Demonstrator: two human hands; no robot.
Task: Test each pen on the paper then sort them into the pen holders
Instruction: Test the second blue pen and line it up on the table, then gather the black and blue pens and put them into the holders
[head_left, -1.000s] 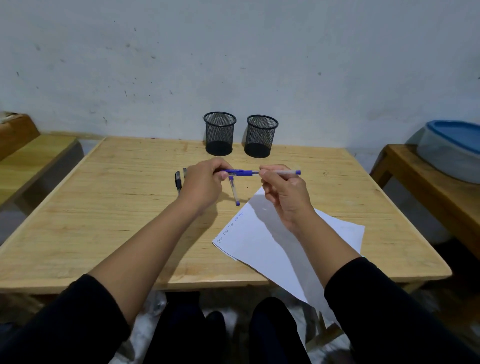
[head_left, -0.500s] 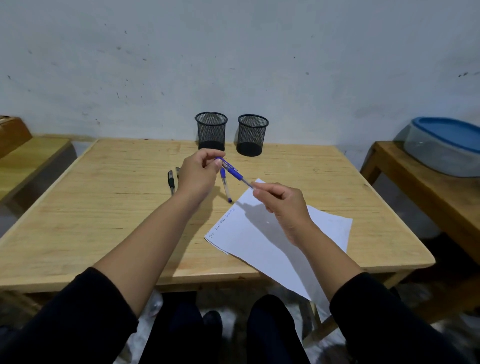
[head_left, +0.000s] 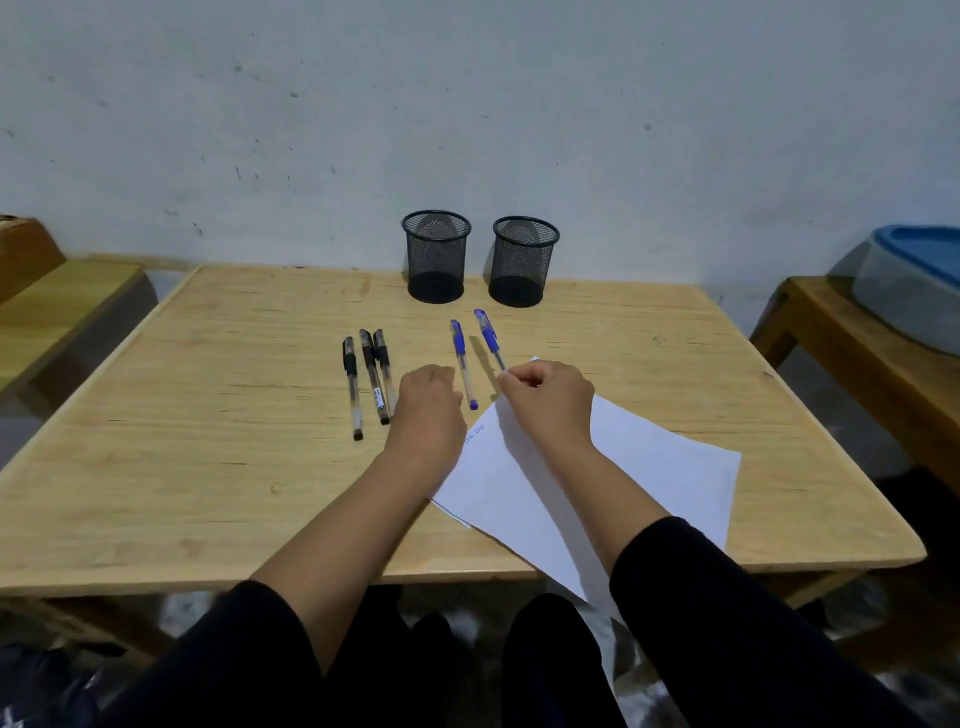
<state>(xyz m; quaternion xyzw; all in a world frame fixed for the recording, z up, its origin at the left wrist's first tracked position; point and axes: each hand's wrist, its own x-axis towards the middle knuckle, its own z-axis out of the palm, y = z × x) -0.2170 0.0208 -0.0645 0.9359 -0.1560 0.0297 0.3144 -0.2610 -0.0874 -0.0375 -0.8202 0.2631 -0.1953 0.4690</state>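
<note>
Two empty black mesh pen holders (head_left: 436, 254) (head_left: 524, 260) stand side by side at the table's far edge. My right hand (head_left: 545, 397) pinches the near end of a capped blue pen (head_left: 487, 335), which points away toward the right holder and lies low over the table. A second blue pen (head_left: 461, 364) rests on the wood just left of it. Three black pens (head_left: 350, 387) (head_left: 372, 371) (head_left: 385, 364) lie in a row further left. My left hand (head_left: 431, 402) hovers curled between the black pens and the blue ones, with nothing in it. White paper (head_left: 623, 467) with small scribbles lies under my right forearm.
The wooden table (head_left: 208, 415) has bare wood on its left half. A wooden bench (head_left: 52, 301) stands to the left. On the right, a side table (head_left: 857, 353) carries a plastic tub with a blue lid (head_left: 914, 280). The wall is close behind the holders.
My left hand has let go of the blue pen's cap end and dropped toward the table. My right hand has lowered the pen beside the other blue pen. The black pens are now uncovered.
</note>
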